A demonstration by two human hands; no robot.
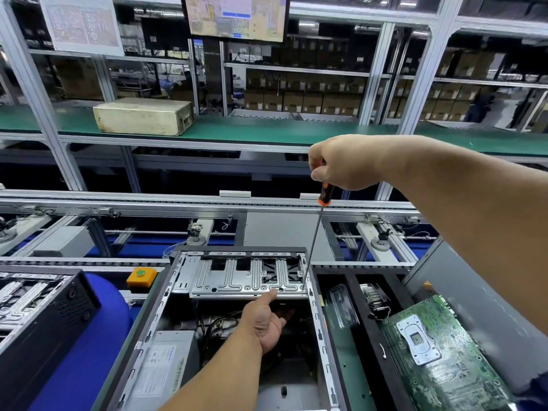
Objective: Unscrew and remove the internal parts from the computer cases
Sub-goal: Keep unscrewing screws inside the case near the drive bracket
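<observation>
An open computer case (154, 318) lies in front of me, with a silver drive cage (225, 280) across its far end and a grey power supply (160, 372) at its near left. My right hand (344, 164) grips the orange-and-black handle of a long screwdriver (314, 241) held nearly upright; its tip meets the cage's right edge. My left hand (264, 321) reaches into the case, its thumb on the cage's front edge and its fingers underneath, partly hidden.
A green motherboard (439, 357) lies to the right beside a grey case panel (480, 315). Another black computer case (38, 310) stands at the left by a blue drum (89, 351). An orange button box (141, 277) sits behind. A beige box (142, 115) rests on the upper green shelf.
</observation>
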